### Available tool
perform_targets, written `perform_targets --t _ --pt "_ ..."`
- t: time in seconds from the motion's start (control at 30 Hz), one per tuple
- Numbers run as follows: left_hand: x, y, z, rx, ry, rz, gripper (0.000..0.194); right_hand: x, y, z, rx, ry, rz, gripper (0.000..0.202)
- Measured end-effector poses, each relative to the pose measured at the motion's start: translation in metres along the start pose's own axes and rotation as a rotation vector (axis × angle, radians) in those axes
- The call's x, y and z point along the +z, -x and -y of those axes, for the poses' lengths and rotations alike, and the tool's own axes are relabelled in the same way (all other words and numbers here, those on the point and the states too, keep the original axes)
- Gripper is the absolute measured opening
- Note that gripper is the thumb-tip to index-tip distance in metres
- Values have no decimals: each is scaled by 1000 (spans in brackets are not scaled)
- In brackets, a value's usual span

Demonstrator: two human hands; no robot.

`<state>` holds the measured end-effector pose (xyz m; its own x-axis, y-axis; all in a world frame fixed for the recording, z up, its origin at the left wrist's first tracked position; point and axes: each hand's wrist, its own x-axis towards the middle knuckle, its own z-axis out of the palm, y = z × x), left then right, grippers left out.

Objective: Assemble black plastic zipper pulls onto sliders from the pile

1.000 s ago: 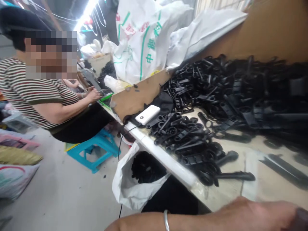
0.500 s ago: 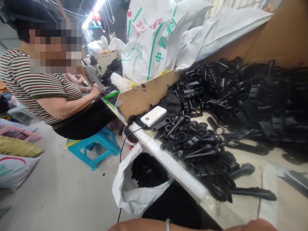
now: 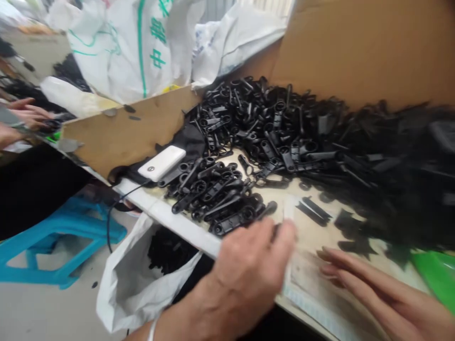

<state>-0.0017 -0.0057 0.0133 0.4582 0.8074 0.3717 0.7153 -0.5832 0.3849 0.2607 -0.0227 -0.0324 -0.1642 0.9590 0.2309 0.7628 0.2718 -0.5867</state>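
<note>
My left hand [image 3: 252, 265] is curled closed over the front edge of the table, beside a pile of black plastic parts [image 3: 220, 189] with ring ends and long handles. A dark bit of one such part shows between its thumb and fingers; the rest is hidden by the hand. To the right, my right hand [image 3: 380, 289] reaches over the tabletop with fingers stretched out and slightly apart, blurred, with nothing visible in it. Two thin black strips [image 3: 314, 210] lie on the table between the hands and the big heap of black parts [image 3: 284, 128].
A white power bank [image 3: 161, 163] with a black cable lies at the left table edge by a cardboard divider [image 3: 131, 123]. Below hangs an open white sack [image 3: 121, 284] holding black pieces. A green item [image 3: 437, 274] lies far right. A co-worker's hands [image 3: 24, 116] and blue stool [image 3: 64, 241] are left.
The view has swung right and down, so things appear further left. Both my hands have come into view over the table; the long-handled part at the pile's front no longer shows.
</note>
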Motion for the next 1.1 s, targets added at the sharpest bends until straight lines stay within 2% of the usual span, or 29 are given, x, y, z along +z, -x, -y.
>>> perform_targets --t 0.07,0.13,0.33,0.5,0.67,0.8,0.9,1.0,1.1 --pt "-6 -5 13 -28 -234 -155 41 -11 -1 5 7 41 -27 30" --pt "-7 -14 26 -65 -402 -218 41 -20 -6 7 25 75 -74 31" --pt "-1 -41 58 -205 -545 -100 49 -28 -35 -9 106 325 -167 34" --pt "-3 -41 65 -241 -546 -135 43 -23 -76 -14 115 545 2 26" --pt "-5 -39 63 -213 -515 -179 40 -17 -115 -24 193 683 8 28" --pt "-5 -38 62 -213 -509 -212 38 -14 -131 -37 145 627 62 21" --pt "-8 -37 60 -178 -512 -248 34 -23 -128 -38 123 562 40 19" --pt "-13 -40 55 -123 -496 -257 29 -41 -108 -33 129 315 -10 15" --pt "-18 -59 49 -99 -486 -153 25 -49 -73 -27 165 9 34 22"
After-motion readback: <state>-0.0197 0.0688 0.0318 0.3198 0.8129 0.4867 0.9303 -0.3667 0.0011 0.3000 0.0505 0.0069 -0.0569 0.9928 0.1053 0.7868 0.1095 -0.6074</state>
